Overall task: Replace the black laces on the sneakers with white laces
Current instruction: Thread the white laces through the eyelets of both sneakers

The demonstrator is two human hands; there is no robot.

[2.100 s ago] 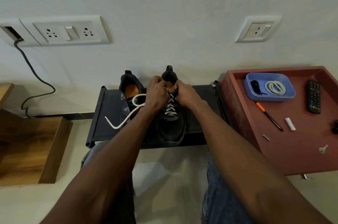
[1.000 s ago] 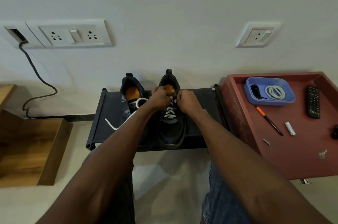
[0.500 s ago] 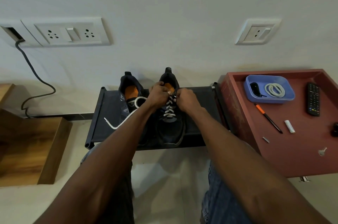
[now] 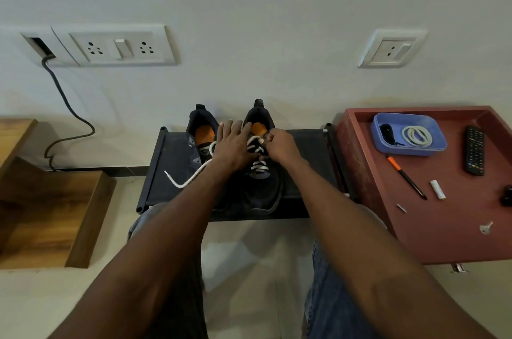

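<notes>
right hand on white lace (pinching)

Soft, even indoor light, fairly dim, with no glare. Faint shadows fall on the wall beyond the hands and on the floor beneath the forearms. Wide-angle distortion bends the edges; nearest forearms look slightly soft.

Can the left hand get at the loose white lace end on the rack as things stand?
Probably yes: the left hand lies open on the shoe, holding nothing, and the loose lace end lies bare on the black rack beside that forearm.
</notes>
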